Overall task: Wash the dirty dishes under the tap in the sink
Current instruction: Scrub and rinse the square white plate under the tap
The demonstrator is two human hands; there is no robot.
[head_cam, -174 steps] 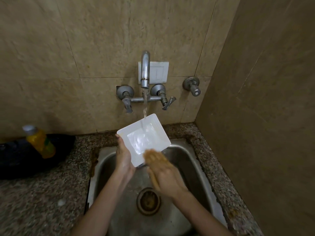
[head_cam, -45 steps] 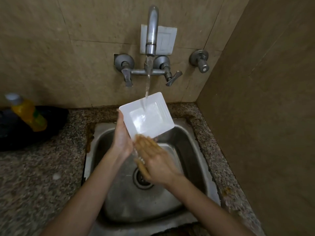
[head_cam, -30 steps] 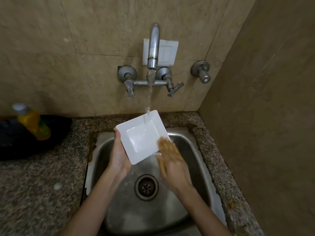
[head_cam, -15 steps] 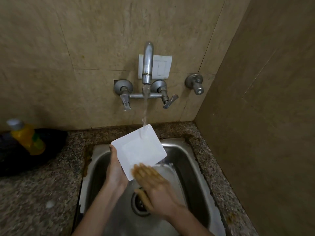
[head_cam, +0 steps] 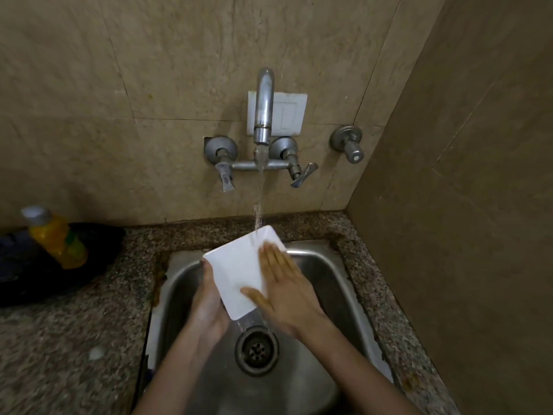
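Gripping the white square plate [head_cam: 236,274] by its 9 o'clock edge with the left hand [head_cam: 209,304], curled round that edge. Pressing the right hand [head_cam: 287,295] flat on its 3 o'clock side, fingers straight and slightly spread. Held tilted above the sink [head_cam: 329,271], at 12 o'clock from the drain [head_cam: 256,350], with water from the tap [head_cam: 263,106] striking its far corner. Liable to slip from a wet 1-handed grip and chip on the steel; liable to splash the counter [head_cam: 74,339] if tilted steeper.

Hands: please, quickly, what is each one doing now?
Left hand: grips the white plate at its left edge.
Right hand: open, fingers flat on the plate.
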